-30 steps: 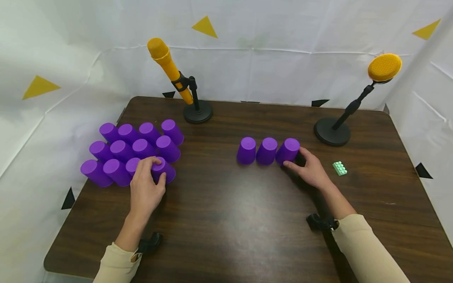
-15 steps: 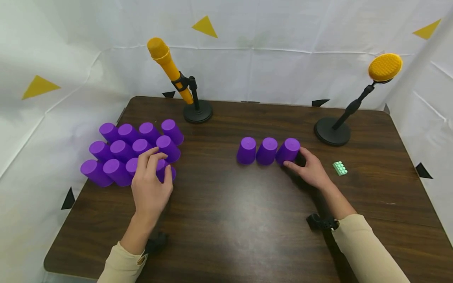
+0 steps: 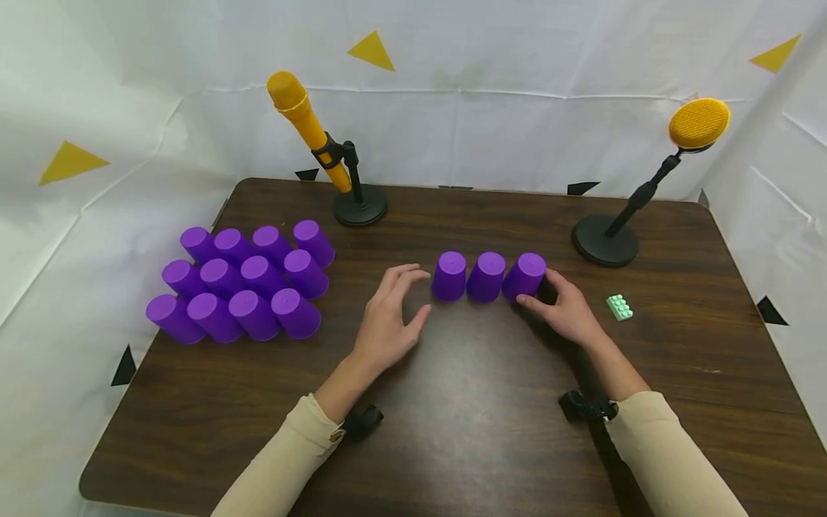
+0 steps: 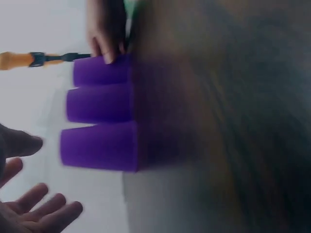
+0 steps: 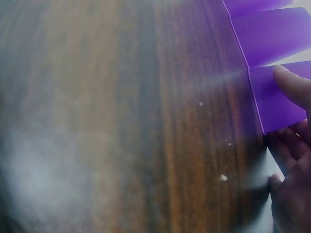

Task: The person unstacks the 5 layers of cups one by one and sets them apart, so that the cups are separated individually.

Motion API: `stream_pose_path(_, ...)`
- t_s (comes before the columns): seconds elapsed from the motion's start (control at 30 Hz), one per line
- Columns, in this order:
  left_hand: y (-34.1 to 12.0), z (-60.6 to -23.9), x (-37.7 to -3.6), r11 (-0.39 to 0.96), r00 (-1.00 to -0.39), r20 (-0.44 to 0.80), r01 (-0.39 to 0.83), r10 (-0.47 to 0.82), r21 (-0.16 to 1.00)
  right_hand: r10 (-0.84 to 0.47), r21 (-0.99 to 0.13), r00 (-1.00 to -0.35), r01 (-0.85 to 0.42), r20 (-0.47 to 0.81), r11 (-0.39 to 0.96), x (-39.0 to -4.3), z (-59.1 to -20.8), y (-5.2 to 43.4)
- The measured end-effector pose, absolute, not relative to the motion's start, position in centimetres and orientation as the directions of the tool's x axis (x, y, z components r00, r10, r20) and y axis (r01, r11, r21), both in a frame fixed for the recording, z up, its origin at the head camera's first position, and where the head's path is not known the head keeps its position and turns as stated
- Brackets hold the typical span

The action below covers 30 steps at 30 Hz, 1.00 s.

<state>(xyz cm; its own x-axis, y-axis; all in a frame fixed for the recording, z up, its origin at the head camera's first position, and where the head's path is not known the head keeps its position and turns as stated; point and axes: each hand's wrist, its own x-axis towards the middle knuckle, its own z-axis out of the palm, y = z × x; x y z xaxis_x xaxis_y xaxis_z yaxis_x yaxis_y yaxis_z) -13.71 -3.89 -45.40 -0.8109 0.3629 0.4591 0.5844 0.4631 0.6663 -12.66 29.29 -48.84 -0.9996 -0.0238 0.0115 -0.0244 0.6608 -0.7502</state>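
Three upside-down purple cups stand in a short row mid-table. My right hand [image 3: 563, 310] holds the right cup [image 3: 525, 276], thumb on its near side and fingers at its far right; in the right wrist view the thumb [image 5: 294, 87] lies against its wall. Just left of the row, my left hand [image 3: 390, 319] has thumb and fingers spread with nothing between them, apart from the left cup [image 3: 449, 276]. The middle cup [image 3: 487, 278] stands between the other two. The left wrist view shows the left fingers [image 4: 53, 213] beside the left cup.
Several more upside-down purple cups [image 3: 261, 276] stand in three rows on the table's left. A yellow microphone [image 3: 306, 129] on a black stand is at the back left, a round yellow one [image 3: 700, 123] at the back right. A mint toy brick [image 3: 619, 307] lies right of my right hand.
My left hand has let go of the front right cup of the left group and moved right to the short row. My right hand has stayed on its cup.
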Motion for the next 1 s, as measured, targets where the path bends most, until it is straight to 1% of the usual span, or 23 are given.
stream_pose_path(0.23, -0.3, -47.7, -16.4, 0.356, -0.832, 0.450, 0.548, 0.324, 0.757, -0.024, -0.750, -1.000, -0.020, 0.005, 0.661, -12.5, -49.0, 29.3)
stream_pose_path(0.53, 1.5, -48.0, -17.8, 0.422, -0.848, 0.435, 0.529, 0.303, 0.736, -0.022, -0.753, -1.000, -0.018, 0.005, 0.658, -12.7, -48.9, 29.3)
stream_pose_path(0.77, 0.6, -47.9, -17.7, 0.420, -0.845, 0.453, 0.534, 0.282, 0.734, -0.018, -0.751, -1.000, -0.012, 0.001, 0.660, -12.6, -49.0, 29.3)
stream_pose_path(0.87, -0.9, -47.6, -17.6, 0.432, -0.863, 0.455, 0.504, 0.220, 0.748, -0.022, -0.750, -1.000, -0.016, 0.003, 0.661, -12.7, -49.0, 29.3)
stream_pose_path(1.0, -3.6, -47.1, -17.7, 0.500, -0.894, 0.444, 0.414, 0.065, 0.760, -0.017, -0.752, -1.000, -0.016, 0.007, 0.659, -12.7, -48.9, 29.3)
